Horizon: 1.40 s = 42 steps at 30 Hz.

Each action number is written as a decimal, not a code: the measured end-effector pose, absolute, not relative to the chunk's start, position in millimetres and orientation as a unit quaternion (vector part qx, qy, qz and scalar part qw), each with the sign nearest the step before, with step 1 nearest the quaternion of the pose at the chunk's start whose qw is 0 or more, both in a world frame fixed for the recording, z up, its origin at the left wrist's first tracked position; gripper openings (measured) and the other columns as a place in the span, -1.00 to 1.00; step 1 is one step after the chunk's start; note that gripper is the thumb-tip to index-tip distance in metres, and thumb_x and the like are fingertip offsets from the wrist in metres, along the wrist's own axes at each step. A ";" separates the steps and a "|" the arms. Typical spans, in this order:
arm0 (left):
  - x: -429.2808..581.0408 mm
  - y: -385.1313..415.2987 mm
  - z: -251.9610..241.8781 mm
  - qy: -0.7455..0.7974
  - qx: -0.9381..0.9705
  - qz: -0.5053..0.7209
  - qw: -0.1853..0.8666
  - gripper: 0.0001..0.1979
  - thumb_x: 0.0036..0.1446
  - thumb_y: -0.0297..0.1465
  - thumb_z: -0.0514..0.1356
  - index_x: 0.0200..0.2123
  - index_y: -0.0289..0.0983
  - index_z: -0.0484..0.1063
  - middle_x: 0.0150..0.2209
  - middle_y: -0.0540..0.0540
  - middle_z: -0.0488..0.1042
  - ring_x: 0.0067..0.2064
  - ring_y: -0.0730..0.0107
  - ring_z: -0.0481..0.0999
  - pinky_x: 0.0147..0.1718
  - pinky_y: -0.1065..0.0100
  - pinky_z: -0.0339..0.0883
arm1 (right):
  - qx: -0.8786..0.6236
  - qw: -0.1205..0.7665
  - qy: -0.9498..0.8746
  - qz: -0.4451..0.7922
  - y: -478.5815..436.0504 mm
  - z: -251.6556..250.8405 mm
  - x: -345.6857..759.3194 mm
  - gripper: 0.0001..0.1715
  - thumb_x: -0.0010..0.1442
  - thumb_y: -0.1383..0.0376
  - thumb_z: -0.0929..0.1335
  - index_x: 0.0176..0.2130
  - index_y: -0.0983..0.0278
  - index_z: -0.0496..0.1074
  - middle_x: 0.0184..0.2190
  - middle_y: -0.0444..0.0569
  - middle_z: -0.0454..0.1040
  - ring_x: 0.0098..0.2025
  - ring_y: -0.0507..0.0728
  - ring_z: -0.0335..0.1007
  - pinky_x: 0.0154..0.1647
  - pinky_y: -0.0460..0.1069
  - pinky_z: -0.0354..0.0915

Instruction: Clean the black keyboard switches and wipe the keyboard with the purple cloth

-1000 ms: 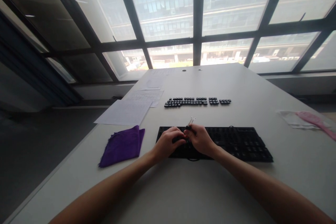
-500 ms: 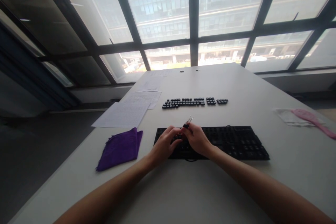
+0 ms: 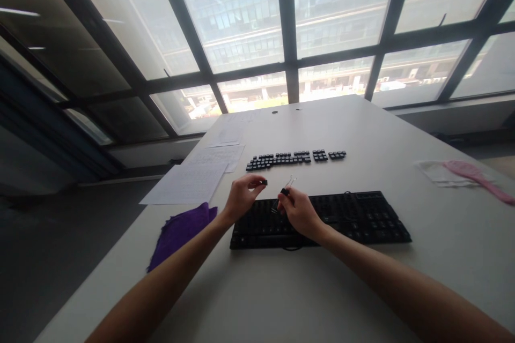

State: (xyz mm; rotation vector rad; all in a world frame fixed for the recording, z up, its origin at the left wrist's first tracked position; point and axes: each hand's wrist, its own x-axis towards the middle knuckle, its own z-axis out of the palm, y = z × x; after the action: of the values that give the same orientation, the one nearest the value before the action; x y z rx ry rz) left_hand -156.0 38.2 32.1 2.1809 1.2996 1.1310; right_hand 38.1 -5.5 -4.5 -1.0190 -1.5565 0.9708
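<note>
Between the thumb and fingers of my left hand [image 3: 241,193] is a small black keycap [image 3: 264,183], held above the back left edge of the keyboard. My right hand [image 3: 298,213] grips a keycap puller [image 3: 285,192] with a black middle and thin wire ends, over the keyboard's left half. The black keyboard [image 3: 362,220] lies flat on the table, and my right hand hides part of its middle. Behind it, several loose black keycaps [image 3: 287,158] stand in rows, sorted in groups.
On the left lie a purple cloth [image 3: 177,236], partly behind my left forearm, and several sheets of paper [image 3: 185,183]. A pink strap-like item [image 3: 469,170] rests on a white cloth [image 3: 428,174] at the right. The white table [image 3: 330,123] reaches toward the windows.
My left hand has lifted off the keyboard and moved up and left, away from my right hand, with a keycap in its fingers. The right hand stays over the keyboard with the puller.
</note>
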 end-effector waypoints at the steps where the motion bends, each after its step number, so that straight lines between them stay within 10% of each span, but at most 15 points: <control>1: -155.0 53.1 29.0 0.467 0.773 0.392 0.177 -0.88 0.14 -0.40 0.28 -0.21 -0.25 0.53 -0.28 -0.05 0.59 -0.29 0.36 0.59 -0.22 0.34 0.51 | -0.421 0.497 -0.643 0.402 -5.6 -4.3 38.1 -0.73 0.34 0.19 0.27 -0.38 0.24 0.31 -0.51 -0.10 0.49 -0.51 0.07 0.43 -0.43 -0.06 0.25; 23: -133.8 159.5 -4.1 0.500 0.827 0.254 -0.027 -0.91 0.09 -0.46 0.31 -0.30 -0.20 0.60 -0.13 -0.11 0.46 -0.03 0.15 0.33 0.03 0.16 0.32 | -0.424 0.469 -0.667 0.394 -6.8 -0.2 40.2 -0.68 0.34 0.21 0.27 -0.44 0.25 0.34 -0.56 -0.11 0.45 -0.50 0.07 0.37 -0.41 -0.06 0.21; 42: -124.8 31.5 31.8 0.447 0.834 0.301 0.120 -0.83 0.20 -0.51 0.14 -0.23 -0.22 0.53 -0.22 -0.08 0.52 -0.13 0.26 0.47 -0.04 0.23 0.33 | -0.390 0.482 -0.662 0.422 7.5 10.2 55.6 -0.78 0.25 0.23 0.31 -0.41 0.27 0.36 -0.55 -0.13 0.43 -0.50 0.06 0.32 -0.45 -0.06 0.22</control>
State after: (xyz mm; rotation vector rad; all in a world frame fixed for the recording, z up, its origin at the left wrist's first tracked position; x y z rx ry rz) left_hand -124.8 31.5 31.8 2.4358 1.3074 0.8793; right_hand 55.6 7.5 10.2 -0.9506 -1.6129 1.0291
